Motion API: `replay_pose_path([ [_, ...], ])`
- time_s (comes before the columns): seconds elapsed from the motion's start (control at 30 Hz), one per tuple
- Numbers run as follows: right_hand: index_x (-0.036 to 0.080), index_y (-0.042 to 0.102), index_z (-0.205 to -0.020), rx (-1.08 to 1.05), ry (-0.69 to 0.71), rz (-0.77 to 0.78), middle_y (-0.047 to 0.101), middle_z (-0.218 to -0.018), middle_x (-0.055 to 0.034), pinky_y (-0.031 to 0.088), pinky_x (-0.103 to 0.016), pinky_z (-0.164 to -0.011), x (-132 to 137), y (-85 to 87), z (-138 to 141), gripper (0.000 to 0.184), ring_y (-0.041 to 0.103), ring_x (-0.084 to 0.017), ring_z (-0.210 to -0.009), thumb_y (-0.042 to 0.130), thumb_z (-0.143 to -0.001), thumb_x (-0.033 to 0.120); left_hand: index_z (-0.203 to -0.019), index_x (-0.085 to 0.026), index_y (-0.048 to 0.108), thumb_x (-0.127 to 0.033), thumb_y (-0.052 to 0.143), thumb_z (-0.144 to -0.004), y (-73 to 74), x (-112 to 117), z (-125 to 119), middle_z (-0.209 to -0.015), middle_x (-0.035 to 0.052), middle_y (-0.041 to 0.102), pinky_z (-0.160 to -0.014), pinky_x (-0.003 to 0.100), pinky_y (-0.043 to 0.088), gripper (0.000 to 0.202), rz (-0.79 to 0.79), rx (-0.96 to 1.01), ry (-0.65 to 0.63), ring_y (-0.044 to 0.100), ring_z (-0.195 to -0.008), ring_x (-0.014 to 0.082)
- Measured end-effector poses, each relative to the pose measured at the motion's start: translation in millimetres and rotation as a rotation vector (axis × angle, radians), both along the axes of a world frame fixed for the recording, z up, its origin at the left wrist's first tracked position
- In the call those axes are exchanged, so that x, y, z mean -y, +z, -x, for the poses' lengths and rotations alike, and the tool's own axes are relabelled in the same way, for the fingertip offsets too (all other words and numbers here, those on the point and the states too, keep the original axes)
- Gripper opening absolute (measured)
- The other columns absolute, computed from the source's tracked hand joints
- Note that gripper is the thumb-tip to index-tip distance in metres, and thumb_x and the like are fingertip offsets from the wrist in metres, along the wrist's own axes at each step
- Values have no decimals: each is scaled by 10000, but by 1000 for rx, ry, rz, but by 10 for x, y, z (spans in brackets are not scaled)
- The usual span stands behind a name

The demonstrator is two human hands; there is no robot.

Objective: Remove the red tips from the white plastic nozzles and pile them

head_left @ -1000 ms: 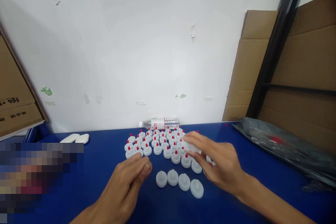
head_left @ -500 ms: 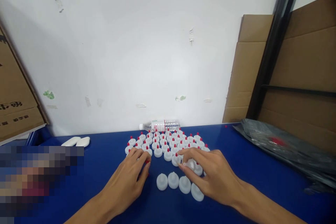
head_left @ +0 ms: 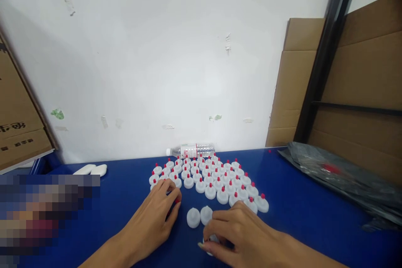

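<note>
Low over the blue tabletop, my left hand (head_left: 158,213) is curled with its fingers together. Bits of red show between thumb and fingers, like the small red tips; how many is hidden. My right hand (head_left: 234,232) pinches a white plastic nozzle cap (head_left: 211,246) at the front, mostly covered by the fingers. Two white caps without red tips stand just beyond it, a left one (head_left: 193,218) and a right one (head_left: 206,215) partly behind my fingers. Farther back, many white caps with red tips (head_left: 210,191) stand upright in close rows.
A clear bottle (head_left: 197,151) lies on its side against the wall. Two white objects (head_left: 99,170) rest at the left of the blue table (head_left: 125,192). Grey plastic bags (head_left: 333,176) lie at the right, by cardboard (head_left: 292,83) and a dark post (head_left: 314,75).
My right hand has moved from the red-tipped rows toward the front, onto a cap nearer me, uncovering the rows' right end. My left hand has barely moved.
</note>
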State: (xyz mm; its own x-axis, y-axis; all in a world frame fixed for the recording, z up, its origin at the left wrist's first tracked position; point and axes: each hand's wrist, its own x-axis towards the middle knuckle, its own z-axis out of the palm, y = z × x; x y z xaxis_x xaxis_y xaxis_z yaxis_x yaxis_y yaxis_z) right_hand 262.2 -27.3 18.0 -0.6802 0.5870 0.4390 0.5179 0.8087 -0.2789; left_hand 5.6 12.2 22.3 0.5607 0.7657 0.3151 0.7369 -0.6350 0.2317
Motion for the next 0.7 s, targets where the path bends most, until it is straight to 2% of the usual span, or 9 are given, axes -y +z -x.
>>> replay_pose_path([
  [0.17, 282, 638, -1041, 61, -68, -86, 687, -877, 54, 312, -275, -597, -30, -45, 15, 84, 624, -107, -684, 564, -1002, 278, -964, -222, 538, -188, 380, -1019, -19, -12, 3, -1054, 59, 553, -877, 411, 500, 170, -22, -6, -10, 553, -984, 229],
  [0.3, 284, 625, -1125, -54, -142, -176, 667, -856, 27, 355, -268, -628, -54, 9, -3, 152, 625, -130, -706, 530, -1007, 275, -962, -219, 552, -201, 375, -1028, -7, -9, 2, -1046, 62, 568, -864, 405, 507, 190, -34, 4, -15, 558, -972, 225],
  [0.4, 256, 626, -1134, -129, -296, -315, 676, -897, -22, 374, -272, -638, -114, 90, -52, 204, 650, -170, -799, 462, -1017, 231, -957, -220, 569, -213, 371, -1038, 9, -1, -9, -1036, 60, 582, -861, 402, 507, 214, -49, 9, -19, 562, -962, 222],
  [0.53, 248, 605, -1205, 13, -521, -355, 684, -993, -58, 358, -277, -585, -214, 160, -128, 259, 676, -212, -845, 418, -1027, 228, -963, -222, 580, -233, 351, -1050, 14, -1, -22, -1030, 57, 584, -856, 410, 503, 245, -42, -3, -15, 565, -955, 225],
  [0.7, 230, 664, -959, 191, -630, -254, 697, -834, -23, 260, -285, -523, -268, 154, -142, 187, 671, -186, -644, 485, -1009, 246, -954, -222, 583, -223, 354, -1048, 19, 0, -12, -1024, 54, 584, -875, 416, 482, 248, -72, -36, -15, 559, -959, 227],
])
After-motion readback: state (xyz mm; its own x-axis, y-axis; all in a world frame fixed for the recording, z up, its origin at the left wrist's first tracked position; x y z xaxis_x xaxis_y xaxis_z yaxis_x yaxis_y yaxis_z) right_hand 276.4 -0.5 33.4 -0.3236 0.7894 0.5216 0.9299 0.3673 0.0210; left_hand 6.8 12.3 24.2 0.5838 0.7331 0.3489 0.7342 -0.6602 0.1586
